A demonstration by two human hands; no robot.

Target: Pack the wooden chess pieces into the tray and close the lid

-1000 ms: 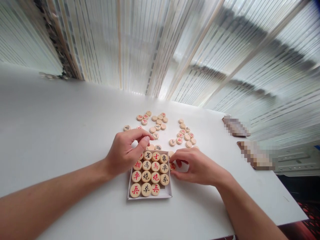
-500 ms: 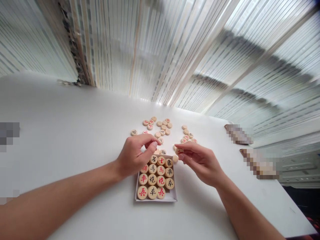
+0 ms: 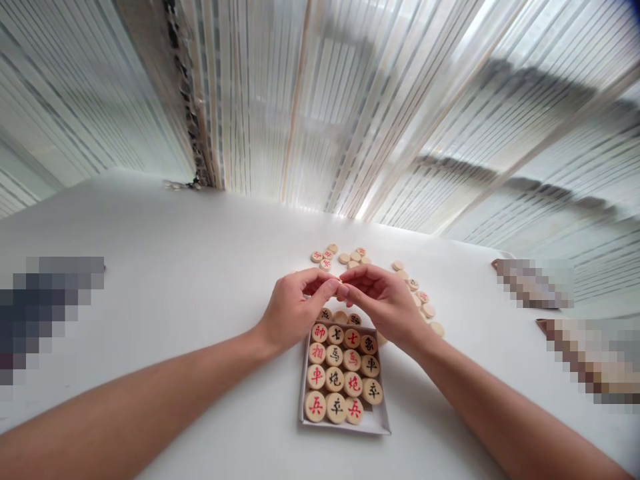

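My left hand (image 3: 303, 297) and my right hand (image 3: 387, 300) meet fingertip to fingertip just beyond the far edge of a shallow white box (image 3: 345, 427). Both are closed in a pinch around one wooden xiangqi piece (image 3: 340, 281), of which only a sliver shows between the fingers. Rows of round xiangqi pieces (image 3: 334, 380) with red or black characters lie face up in the box. In its near right corner a bit of box floor is bare. A few more pieces (image 3: 340, 317) lie right against the far side, below my hands.
Loose xiangqi pieces (image 3: 326, 265) are scattered on the white table (image 3: 200, 267) behind my hands, and others (image 3: 427, 311) beside my right hand. String curtains (image 3: 260, 100) hang along the far edge. Blurred-out items (image 3: 533, 283) lie at the right, and another blurred patch (image 3: 45, 313) at the left.
My right hand has brought its piece leftward to my left hand, and the fingertips now meet on it. The view has shifted, so the box appears further right and lower.
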